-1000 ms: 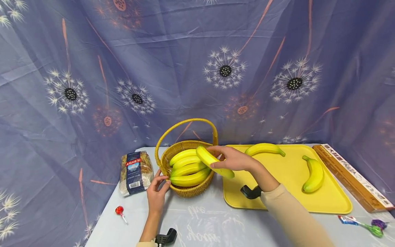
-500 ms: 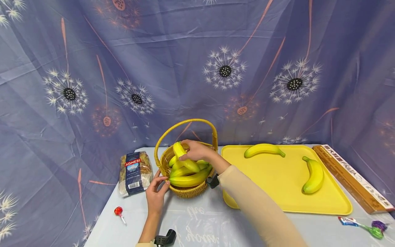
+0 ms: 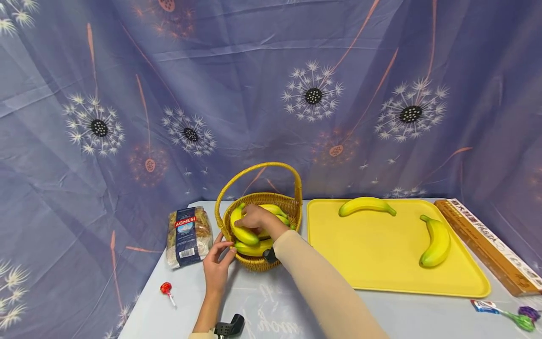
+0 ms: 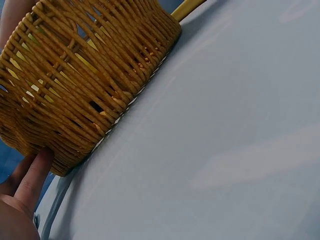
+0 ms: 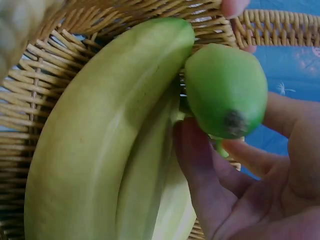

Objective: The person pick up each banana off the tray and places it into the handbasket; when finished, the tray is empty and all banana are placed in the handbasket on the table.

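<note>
1. Pasta bag (image 3: pixel 189 238), labelled AGNESI: lies on the bench (image 3: pixel 161 322) at the far left, near the dandelion-patterned curtain (image 3: pixel 254 94)
2. Red lollipop (image 3: pixel 166 288): lies on the bench in front of the bag, its stick directed toward the near edge
3. Left hand (image 3: pixel 217 266): located at the left side of the basket; thumb and fingers are bent and clamped on the rim; the left wrist view shows 2 fingers touching the outer wicker wall
4. Wicker basket (image 3: pixel 256 265): stands upright on the bench between bag and tray; its handle (image 3: pixel 271 164) arches above the opening
5. Held banana (image 3: pixel 242 234): located inside the basket, at the left, set at a slant; the right wrist view shows its green end with a dark tip
6. Right hand (image 3: pixel 259 219): positioned within the basket opening; thumb and fingers lie on opposite sides of the held banana, clamped on it
7. Other bananas (image 3: pixel 273 210): lie in the basket, partly hidden by the right hand
8. Yellow tray (image 3: pixel 351 245): lies flat on the bench; carries 1 banana at the rear (image 3: pixel 367 205) and 1 at the right (image 3: pixel 437 242)
9. Long pasta box (image 3: pixel 487 245): lies beside the tray's right edge
10. Green lollipop (image 3: pixel 525 323) and purple lollipop (image 3: pixel 529 311): lie together at the near right corner, next to a blue wrapper (image 3: pixel 484 307)
</note>
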Demonstrator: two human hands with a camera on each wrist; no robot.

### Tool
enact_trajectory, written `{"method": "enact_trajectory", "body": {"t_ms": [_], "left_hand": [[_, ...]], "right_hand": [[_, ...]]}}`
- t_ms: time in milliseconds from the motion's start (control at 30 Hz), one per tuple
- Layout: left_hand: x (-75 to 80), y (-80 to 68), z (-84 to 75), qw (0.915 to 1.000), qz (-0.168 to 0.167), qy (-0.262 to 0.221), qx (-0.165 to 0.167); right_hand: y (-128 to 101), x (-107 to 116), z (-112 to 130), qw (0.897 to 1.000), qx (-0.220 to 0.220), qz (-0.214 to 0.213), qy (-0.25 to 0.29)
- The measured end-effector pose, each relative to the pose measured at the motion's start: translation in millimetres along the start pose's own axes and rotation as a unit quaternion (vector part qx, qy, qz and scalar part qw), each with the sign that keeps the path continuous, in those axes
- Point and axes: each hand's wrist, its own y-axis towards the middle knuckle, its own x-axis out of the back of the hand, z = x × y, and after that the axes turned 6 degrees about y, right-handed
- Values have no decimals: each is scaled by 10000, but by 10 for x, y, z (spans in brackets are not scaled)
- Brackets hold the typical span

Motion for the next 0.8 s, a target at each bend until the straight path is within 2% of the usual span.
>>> {"method": "enact_trajectory", "body": {"t_ms": [200,300,433,633,800], "left_hand": [[-11,8,-16,10000,-15,16,-29],[0,7,-13,10000,-15,13,-2],[4,10,-14,10000,-23,54,39],[-1,5,-16,10000,-1,90,3],[1,10,-17,9999,-8,107,-45]], "right_hand": [[32,-84,28,9993,54,-256,-259],[47,-172,25,9951,212,-521,-812],[30,-271,-17,9837,348,-850,-1547],[-19,-282,-44,9868,201,-640,-1473],[-36,-230,-39,9831,350,-531,-1715]]}}
